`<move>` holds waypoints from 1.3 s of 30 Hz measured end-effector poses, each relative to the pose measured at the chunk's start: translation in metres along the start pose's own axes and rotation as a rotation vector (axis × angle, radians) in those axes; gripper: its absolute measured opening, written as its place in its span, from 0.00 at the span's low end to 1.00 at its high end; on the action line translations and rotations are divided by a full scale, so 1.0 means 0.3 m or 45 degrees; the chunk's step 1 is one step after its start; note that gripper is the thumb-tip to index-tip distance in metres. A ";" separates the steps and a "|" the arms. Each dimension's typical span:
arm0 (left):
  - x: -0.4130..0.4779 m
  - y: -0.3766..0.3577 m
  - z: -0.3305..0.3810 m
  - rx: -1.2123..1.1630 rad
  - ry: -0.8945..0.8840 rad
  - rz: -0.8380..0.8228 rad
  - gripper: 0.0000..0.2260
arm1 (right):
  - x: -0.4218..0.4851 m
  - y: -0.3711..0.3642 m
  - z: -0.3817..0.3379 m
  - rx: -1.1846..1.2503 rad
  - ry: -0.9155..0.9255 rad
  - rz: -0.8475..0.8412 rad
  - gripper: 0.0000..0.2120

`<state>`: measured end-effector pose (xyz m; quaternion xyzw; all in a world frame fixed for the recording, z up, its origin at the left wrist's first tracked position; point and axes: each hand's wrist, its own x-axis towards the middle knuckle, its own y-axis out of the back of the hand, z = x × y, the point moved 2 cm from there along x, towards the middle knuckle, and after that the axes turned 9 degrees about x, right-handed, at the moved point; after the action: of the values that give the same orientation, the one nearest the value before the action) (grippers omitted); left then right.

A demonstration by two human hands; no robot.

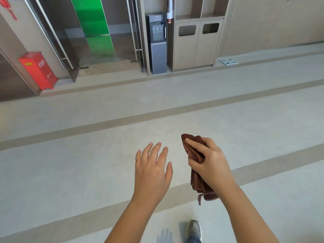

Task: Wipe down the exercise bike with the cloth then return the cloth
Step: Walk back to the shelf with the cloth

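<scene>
— Where's the cloth?
— Near right, bunched in the right hand. The left hand is spread and holds nothing.
— Bins? Writing?
— The far cabinet has two openings, too dark to see inside. The red box, far left, has unreadable lettering.

We see a grey water dispenser, with glass doors and a red box to its left, a two-slot bin cabinet just right of it, and a flat white pad farther right.
</scene>
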<state>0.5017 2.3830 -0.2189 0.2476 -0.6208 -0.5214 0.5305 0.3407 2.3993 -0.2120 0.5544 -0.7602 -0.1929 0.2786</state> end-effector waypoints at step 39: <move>2.707 -1.126 -0.469 -0.230 0.054 -0.189 0.18 | 2.908 -0.386 0.448 0.500 -0.090 -0.030 0.21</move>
<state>0.2924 1.5172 -0.2160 0.2549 -0.5400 -0.6077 0.5236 0.1394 1.5322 -0.2023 0.6000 -0.7858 -0.0635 0.1361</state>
